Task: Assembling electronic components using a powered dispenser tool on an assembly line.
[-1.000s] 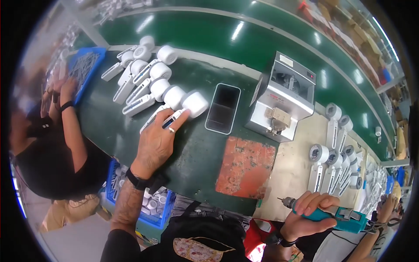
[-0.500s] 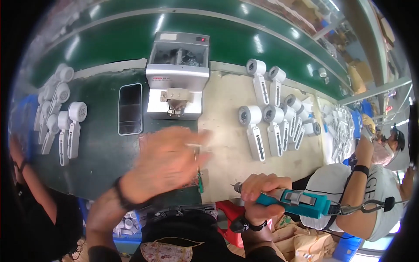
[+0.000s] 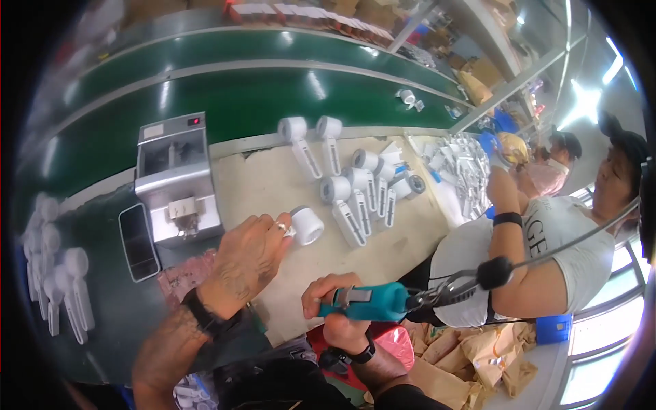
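My left hand is closed around a white round-headed handheld device above the pale sheet. Only its cylindrical head shows clearly; the handle is mostly hidden by my fingers. Nearer to me and to the right, my right hand grips a teal power screwdriver, held roughly level. A hook and cable join its rear end. Its tip is hard to make out beyond my fingers. Several similar white devices with slotted handles lie just beyond my hands.
A silver screw-feeder-like machine stands left of the pale sheet, beside a phone. More white devices lie far left. A co-worker sits at right near a pile of white parts. A green conveyor runs behind.
My left hand, empty and blurred before the machine earlier, now holds the nearest white device from the right-hand group. The view has swung right. The screwdriver remains in my right hand.
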Available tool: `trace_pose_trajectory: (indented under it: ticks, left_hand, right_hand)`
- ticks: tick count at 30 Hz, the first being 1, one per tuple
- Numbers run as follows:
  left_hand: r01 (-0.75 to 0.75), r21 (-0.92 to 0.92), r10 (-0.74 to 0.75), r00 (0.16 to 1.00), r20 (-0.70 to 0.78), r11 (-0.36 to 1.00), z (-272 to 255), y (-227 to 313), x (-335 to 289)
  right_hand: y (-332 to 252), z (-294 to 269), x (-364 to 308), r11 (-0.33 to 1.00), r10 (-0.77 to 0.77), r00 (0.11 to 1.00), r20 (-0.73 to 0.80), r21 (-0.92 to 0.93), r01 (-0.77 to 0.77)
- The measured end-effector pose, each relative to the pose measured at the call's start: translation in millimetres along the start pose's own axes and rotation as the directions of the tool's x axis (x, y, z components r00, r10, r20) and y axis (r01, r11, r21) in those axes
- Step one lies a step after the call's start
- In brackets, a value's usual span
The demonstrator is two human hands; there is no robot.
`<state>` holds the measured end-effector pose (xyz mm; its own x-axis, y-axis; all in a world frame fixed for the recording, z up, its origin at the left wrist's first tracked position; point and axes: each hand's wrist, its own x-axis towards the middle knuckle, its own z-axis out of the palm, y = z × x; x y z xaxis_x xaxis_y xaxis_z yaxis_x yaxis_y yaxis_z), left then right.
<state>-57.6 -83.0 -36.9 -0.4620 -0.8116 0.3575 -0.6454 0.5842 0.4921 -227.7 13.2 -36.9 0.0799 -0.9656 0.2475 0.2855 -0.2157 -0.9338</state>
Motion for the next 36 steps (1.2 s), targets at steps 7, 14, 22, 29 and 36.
trace_pose_trajectory:
  ticks: [7, 14, 22, 29, 36]
  left_hand:
    - [0.189, -0.044, -0.193, 0.973, -0.127, 0.981, -54, -13, -69]
    - [0.166, -0.170, -0.184, 0.978, -0.097, 0.971, -50, -51, -101]
    - [0.069, -0.075, -0.079, 0.988, -0.131, 0.995, -55, -65, -115]
    - [0.078, -0.042, -0.083, 0.987, -0.138, 0.996, -50, -67, -115]
    - [0.110, -0.041, -0.114, 0.986, -0.122, 0.993, -52, -68, -117]
  right_hand:
    - [-3, 32, 32, 0.982, -0.140, 0.984, -0.113, -0.139, 0.124]
    - [-3, 89, 80, 0.981, -0.191, 0.981, 0.017, 0.033, 0.190]
    - [38, 148, 149, 0.964, -0.252, 0.950, 0.184, -0.032, 0.262]
    - [63, 153, 157, 0.957, -0.248, 0.939, 0.239, -0.091, 0.276]
    - [40, 142, 125, 0.976, -0.135, 0.966, 0.219, -0.138, 0.167]
